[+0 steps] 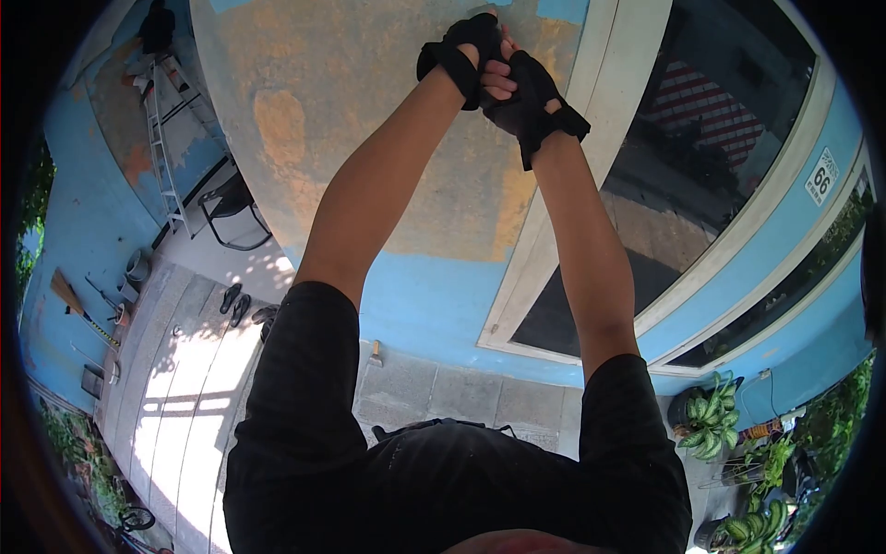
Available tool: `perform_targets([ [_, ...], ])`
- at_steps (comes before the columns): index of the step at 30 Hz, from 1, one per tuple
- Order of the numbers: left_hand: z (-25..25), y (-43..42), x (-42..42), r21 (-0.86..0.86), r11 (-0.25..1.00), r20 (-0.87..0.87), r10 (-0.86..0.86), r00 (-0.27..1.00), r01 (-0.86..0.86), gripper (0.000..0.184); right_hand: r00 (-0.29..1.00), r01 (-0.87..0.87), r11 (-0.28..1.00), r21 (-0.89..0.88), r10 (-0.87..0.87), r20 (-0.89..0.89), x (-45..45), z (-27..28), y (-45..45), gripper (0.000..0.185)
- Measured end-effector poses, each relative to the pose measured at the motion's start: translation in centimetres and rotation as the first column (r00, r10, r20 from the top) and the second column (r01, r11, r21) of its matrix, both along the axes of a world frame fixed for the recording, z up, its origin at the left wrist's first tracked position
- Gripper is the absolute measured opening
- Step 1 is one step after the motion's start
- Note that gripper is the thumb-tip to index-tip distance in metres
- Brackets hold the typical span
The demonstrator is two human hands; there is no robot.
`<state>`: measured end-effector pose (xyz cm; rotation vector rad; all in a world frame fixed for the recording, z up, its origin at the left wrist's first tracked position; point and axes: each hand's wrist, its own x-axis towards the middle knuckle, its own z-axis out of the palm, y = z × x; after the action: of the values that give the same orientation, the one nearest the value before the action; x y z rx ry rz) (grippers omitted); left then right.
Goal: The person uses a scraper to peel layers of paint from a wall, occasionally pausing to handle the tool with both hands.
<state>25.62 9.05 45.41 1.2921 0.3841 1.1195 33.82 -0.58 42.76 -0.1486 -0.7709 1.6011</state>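
Observation:
Both my arms reach up to a blue wall (420,286) with a large patch of bare grey and orange plaster. My left hand (472,51), in a black fingerless glove, is raised against the patch with its fingers curled. My right hand (519,97), gloved the same way, presses close beside and just below it, its bare fingers bent inward. The two hands touch or overlap. What they grip, if anything, is hidden behind the gloves and fingers.
A white-framed window (701,157) adjoins the patch on the right. A wood-handled brush or scraper (376,354) lies at the wall's foot. At left are a ladder (166,138), a person (157,28), a black chair (235,212), sandals (235,303) and a broom (69,294); potted plants (709,420) stand right.

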Motion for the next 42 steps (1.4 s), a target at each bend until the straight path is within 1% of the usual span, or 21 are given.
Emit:
perform_targets([
  [2,-0.1,0.5,0.3,-0.005,0.999,0.027,-0.034,0.999,0.034,0.039,1.0,-0.017,1.0,0.011,0.017,-0.014,0.2,-0.3,0.1,0.019],
  [4,1.3,1.6,1.2,0.081,0.987,-0.126,0.15,0.981,-0.141,0.038,0.999,0.001,0.999,0.032,-0.002,0.04,0.5,-0.2,0.3,0.017],
  [7,1.2,-0.7,0.4,0.039,0.994,-0.047,0.108,0.993,-0.107,0.039,0.999,0.017,0.999,0.035,-0.018,0.049,0.5,0.3,0.3,0.017],
  [10,0.9,-1.5,0.0,-0.04,0.999,-0.08,0.019,0.997,-0.023,0.038,0.998,0.046,0.999,0.008,-0.046,0.03,0.4,0.0,-0.3,0.017],
  [12,0.3,2.5,1.9,0.009,0.998,-0.08,0.062,0.995,-0.062,0.038,0.998,0.017,0.999,0.039,-0.02,0.054,0.9,-0.7,0.3,0.017],
  [14,0.2,2.9,2.1,0.051,0.994,-0.078,0.102,0.992,-0.098,0.038,0.997,-0.009,0.998,0.063,0.004,0.079,1.1,-0.8,0.6,0.016],
  [17,1.1,-1.0,0.5,-0.012,0.993,-0.083,0.118,0.99,-0.12,0.038,0.998,0.014,0.999,0.032,-0.016,0.054,0.7,-0.4,0.4,0.014],
  [19,1.4,-1.1,0.4,-0.101,0.992,-0.102,0.065,0.993,-0.075,0.038,1.0,0.025,1.0,0.009,-0.025,0.007,0.4,-0.1,0.3,0.013],
  [22,0.5,1.1,1.3,-0.078,0.997,-0.03,0.016,0.999,-0.019,0.039,0.999,0.0,0.999,0.04,-0.002,0.049,0.4,-1.1,0.4,0.012],
  [23,0.3,2.0,1.6,-0.04,0.999,-0.054,0.024,0.998,-0.026,0.039,0.998,0.051,0.999,0.006,-0.051,0.046,0.3,-1.0,0.4,0.012],
  [27,2.0,-3.4,-1.4,-0.065,0.998,-0.105,0.013,0.994,-0.02,0.037,1.0,0.028,1.0,-0.005,-0.028,0.013,-0.2,1.0,0.2,0.014],
  [28,1.4,-2.6,-1.3,-0.069,0.997,-0.106,0.014,0.994,-0.021,0.037,1.0,0.026,1.0,-0.01,-0.026,0.012,-0.2,0.5,0.2,0.014],
  [30,0.7,0.3,-0.2,-0.021,0.999,-0.098,0.038,0.994,-0.04,0.038,0.999,-0.009,1.0,0.01,0.009,0.047,0.2,-0.3,0.5,0.003],
  [33,0.4,3.5,1.6,-0.032,0.999,-0.01,0.028,1.0,-0.028,0.038,0.996,-0.039,0.998,0.05,0.034,0.081,0.7,-0.7,1.3,0.004],
  [34,1.0,2.2,1.0,-0.029,0.999,-0.007,0.025,1.0,-0.025,0.038,0.996,-0.035,0.998,0.052,0.031,0.085,0.7,0.0,1.6,0.004],
  [36,2.7,-0.2,-0.7,0.018,0.998,-0.011,0.055,0.998,-0.055,0.038,0.994,-0.086,0.989,0.117,0.077,0.081,0.6,2.1,2.5,0.006],
  [37,3.6,-0.5,-1.2,0.039,0.996,-0.121,0.082,0.989,-0.078,0.049,0.99,-0.131,0.987,0.089,0.126,0.055,0.4,2.8,2.6,0.007],
  [38,3.4,-1.0,-1.5,0.04,0.996,-0.121,0.083,0.989,-0.079,0.049,0.99,-0.131,0.987,0.09,0.127,0.055,0.1,2.7,2.4,0.007],
  [40,2.8,-1.5,-2.0,-0.026,0.998,-0.175,0.051,0.983,-0.056,0.04,0.999,-0.025,0.998,0.057,0.023,0.03,-0.6,1.5,1.5,0.006],
  [41,1.8,2.0,-0.2,0.076,0.992,-0.114,0.111,0.987,-0.103,0.042,0.999,0.037,0.999,0.018,-0.037,-0.003,-1.1,0.6,0.7,0.017],
  [42,1.8,2.4,0.2,0.08,0.991,-0.114,0.114,0.987,-0.105,0.042,0.999,0.034,0.999,0.023,-0.034,-0.003,-0.9,0.3,1.2,0.017],
])
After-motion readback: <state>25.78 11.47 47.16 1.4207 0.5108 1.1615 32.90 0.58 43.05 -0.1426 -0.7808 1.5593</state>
